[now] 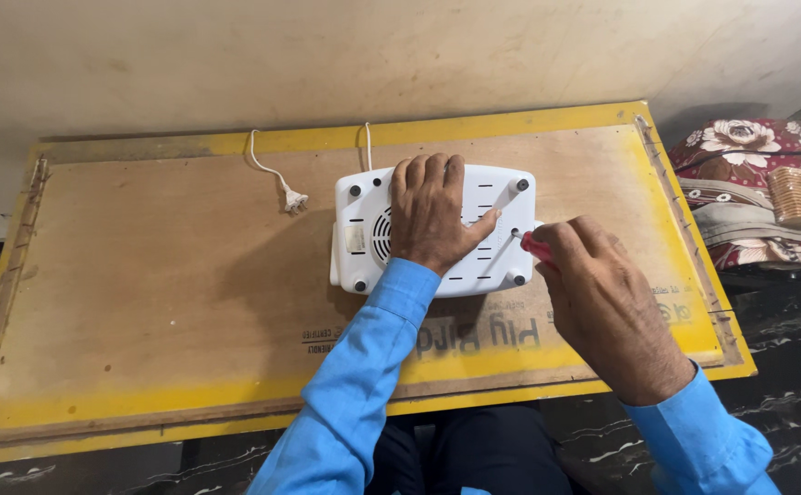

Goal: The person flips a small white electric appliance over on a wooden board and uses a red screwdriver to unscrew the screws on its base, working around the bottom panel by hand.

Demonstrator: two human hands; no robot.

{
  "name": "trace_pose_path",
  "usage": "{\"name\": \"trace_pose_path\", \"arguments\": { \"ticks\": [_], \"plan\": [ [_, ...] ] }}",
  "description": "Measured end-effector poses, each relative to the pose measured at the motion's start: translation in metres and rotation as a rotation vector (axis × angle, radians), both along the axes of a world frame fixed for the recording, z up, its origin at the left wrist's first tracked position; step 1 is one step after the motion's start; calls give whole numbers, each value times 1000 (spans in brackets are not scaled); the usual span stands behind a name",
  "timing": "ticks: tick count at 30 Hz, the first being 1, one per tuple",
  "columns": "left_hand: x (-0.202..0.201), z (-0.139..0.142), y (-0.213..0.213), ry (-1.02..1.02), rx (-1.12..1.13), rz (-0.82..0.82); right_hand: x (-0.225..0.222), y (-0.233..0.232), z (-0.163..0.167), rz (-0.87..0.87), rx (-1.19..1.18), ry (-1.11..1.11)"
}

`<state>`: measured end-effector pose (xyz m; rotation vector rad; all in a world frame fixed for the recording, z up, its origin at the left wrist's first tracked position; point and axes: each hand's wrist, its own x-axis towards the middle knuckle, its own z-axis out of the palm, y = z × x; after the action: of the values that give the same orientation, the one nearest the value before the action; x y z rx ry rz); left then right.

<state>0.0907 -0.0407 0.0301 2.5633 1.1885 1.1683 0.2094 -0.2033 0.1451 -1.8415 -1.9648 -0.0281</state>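
Blue shirt sleeves fill the bottom of the view, leading up to 2 bare hands. At the middle of the plywood board a white plastic appliance is laid upside down, its rounded rectangular base showing 4 dark round feet, a circular vent grille and rows of short slots. A small pale rectangular label is seen near its left edge. The left hand is pressed flat on the base, fingers spread and extended, nothing gripped. The right hand is curled closed around a red-handled screwdriver, whose metal tip is set against the base's right side, near the left thumb. A white cord with plug is laid on the board, left of the appliance. The board is smooth brown wood, edged with worn yellow paint, with dark stencilled lettering along its near edge. At right, a floral red cushion is seen.
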Motion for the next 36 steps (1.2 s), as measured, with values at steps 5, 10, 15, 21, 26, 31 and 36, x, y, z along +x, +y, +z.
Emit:
{"name": "trace_pose_path", "arguments": {
  "ticks": [5, 10, 15, 21, 26, 31, 36],
  "plan": [
    [0, 0, 0, -5, -12, -3, -4, -2, -1, -43, 22, 40],
    [0, -1, 1, 8, -5, 5, -6, 2, -3, -226, -99, 132],
    [1, -3, 1, 7, 0, 12, -1, 0, -2, -51, -26, 12],
    [1, -2, 0, 15, 4, 14, -5, -2, 0, -26, 48, 71],
    [1, 0, -1, -2, 4, 19, -4, 1, -1, -206, -54, 119],
    [1, 2, -2, -5, 8, 31, 0, 1, -3, -79, 12, 5],
    [1, 3, -3, 3, -11, 42, 1, -1, -3, -48, 51, 47]
  ]
}}
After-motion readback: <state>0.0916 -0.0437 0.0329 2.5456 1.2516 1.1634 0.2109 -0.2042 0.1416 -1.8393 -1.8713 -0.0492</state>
